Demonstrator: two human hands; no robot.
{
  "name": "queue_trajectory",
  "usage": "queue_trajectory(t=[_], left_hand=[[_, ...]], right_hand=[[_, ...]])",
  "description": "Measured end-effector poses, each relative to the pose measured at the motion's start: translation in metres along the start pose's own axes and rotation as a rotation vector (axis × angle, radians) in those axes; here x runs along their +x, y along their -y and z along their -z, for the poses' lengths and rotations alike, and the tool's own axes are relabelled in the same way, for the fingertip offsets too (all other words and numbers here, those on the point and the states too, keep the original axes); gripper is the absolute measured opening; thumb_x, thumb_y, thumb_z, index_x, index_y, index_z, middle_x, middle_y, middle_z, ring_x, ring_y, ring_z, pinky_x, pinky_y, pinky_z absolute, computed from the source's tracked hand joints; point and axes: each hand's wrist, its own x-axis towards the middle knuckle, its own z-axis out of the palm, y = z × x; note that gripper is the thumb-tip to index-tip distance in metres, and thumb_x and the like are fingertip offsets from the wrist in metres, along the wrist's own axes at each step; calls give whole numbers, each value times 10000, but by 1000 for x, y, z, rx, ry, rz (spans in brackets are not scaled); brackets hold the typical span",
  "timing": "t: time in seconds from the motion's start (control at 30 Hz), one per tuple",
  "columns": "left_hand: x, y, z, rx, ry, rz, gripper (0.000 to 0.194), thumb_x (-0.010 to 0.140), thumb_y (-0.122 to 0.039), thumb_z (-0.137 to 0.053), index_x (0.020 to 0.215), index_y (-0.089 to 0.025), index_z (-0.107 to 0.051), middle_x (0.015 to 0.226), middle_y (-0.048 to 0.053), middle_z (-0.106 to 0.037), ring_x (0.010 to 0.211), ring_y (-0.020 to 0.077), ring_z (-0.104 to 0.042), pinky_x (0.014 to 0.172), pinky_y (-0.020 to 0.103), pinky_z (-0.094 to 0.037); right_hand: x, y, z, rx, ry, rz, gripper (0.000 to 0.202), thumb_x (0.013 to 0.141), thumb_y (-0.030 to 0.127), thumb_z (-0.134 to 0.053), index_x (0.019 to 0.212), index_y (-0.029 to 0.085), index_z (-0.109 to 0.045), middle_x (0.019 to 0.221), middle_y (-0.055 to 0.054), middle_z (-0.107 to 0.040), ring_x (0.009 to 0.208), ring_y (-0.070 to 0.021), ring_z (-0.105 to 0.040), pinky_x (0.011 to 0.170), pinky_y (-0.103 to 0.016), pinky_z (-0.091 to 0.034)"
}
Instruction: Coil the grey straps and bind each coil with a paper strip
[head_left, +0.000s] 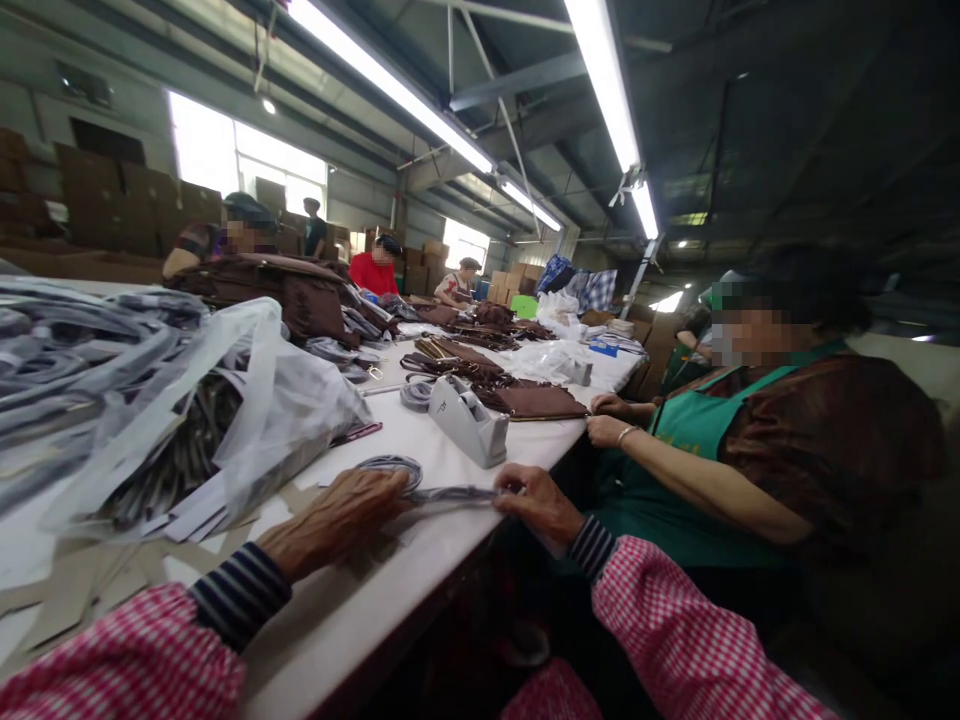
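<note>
A coiled grey strap lies on the white table, with my left hand closed over its near side. From there a stretch of the strap runs right, past the table edge, to my right hand, whose fingers are pinched on its end. Just beyond my hands stands a grey tape dispenser. Another grey coil rests behind the dispenser.
At left, a clear plastic bag holds dark strips, beside heaped grey straps and cardboard pieces. Brown pouches lie farther back. A person in a green apron works close on the right.
</note>
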Motion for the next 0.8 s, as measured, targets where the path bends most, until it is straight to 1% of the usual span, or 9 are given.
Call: queue_trajectory(t=[0.1, 0.2, 0.33, 0.43, 0.5, 0.6, 0.67, 0.73, 0.8], left_hand=[[3, 0, 4, 10, 50, -17, 250, 1060, -342, -409, 977, -203, -599, 904, 63, -690, 783, 242, -614, 704, 351, -341], [7, -4, 9, 12, 106, 6, 271, 1058, -330, -404, 937, -195, -605, 890, 67, -696, 746, 236, -606, 685, 351, -318], [8, -5, 15, -23, 117, -17, 266, 1052, -329, -416, 945, -199, -622, 880, 60, -701, 744, 232, -605, 689, 343, -321], [7, -2, 17, -44, 111, -6, 257, 1039, -337, -441, 954, -199, -639, 884, 64, -708, 771, 242, -624, 693, 334, -335], [8, -2, 18, -48, 109, 3, 254, 1035, -334, -443, 961, -196, -642, 899, 70, -713, 791, 249, -636, 698, 332, -344], [9, -4, 19, -36, 135, 22, 251, 1035, -331, -439, 954, -196, -635, 893, 71, -717, 768, 247, -638, 681, 332, -338], [10, -6, 20, -30, 139, 21, 237, 1029, -320, -447, 953, -198, -635, 894, 69, -722, 756, 240, -636, 671, 329, -335], [10, -7, 21, -34, 130, 11, 221, 1020, -301, -454, 950, -202, -638, 888, 65, -726, 750, 233, -636, 669, 324, -339], [10, -6, 22, -51, 122, 5, 220, 1013, -298, -457, 950, -204, -646, 887, 63, -729, 756, 232, -639, 678, 320, -354]], right_hand=[[-3, -10, -1, -142, -78, 85, 52, 813, 152, -735, 850, 185, -752, 907, -29, -673, 921, -209, -597, 836, -313, -419], [2, -15, -3, -257, -70, 183, 66, 893, 205, -725, 865, 197, -785, 903, -39, -693, 932, -211, -617, 862, -325, -432], [16, -19, -9, -152, -36, 253, 149, 941, 264, -698, 851, 189, -790, 858, -35, -690, 873, -195, -632, 833, -314, -466], [28, -16, -22, -23, -18, 279, 177, 945, 275, -689, 843, 172, -791, 837, -31, -684, 826, -180, -641, 806, -299, -482], [33, -9, -32, 9, 3, 285, 185, 947, 267, -683, 837, 166, -791, 834, -31, -694, 826, -177, -650, 801, -292, -484], [35, 2, -42, 1, 46, 282, 138, 933, 287, -716, 962, 186, -805, 894, -29, -733, 846, -177, -651, 800, -289, -476], [34, 5, -43, 5, 84, 276, 192, 881, 313, -789, 1032, 196, -803, 922, -26, -742, 852, -180, -649, 794, -289, -472], [34, 5, -41, 18, 103, 280, 184, 841, 297, -833, 983, 184, -808, 891, -21, -731, 837, -180, -651, 778, -285, -469], [36, 4, -40, -18, 90, 318, 77, 853, 241, -822, 881, 171, -805, 829, -14, -710, 831, -180, -646, 784, -286, -462]])
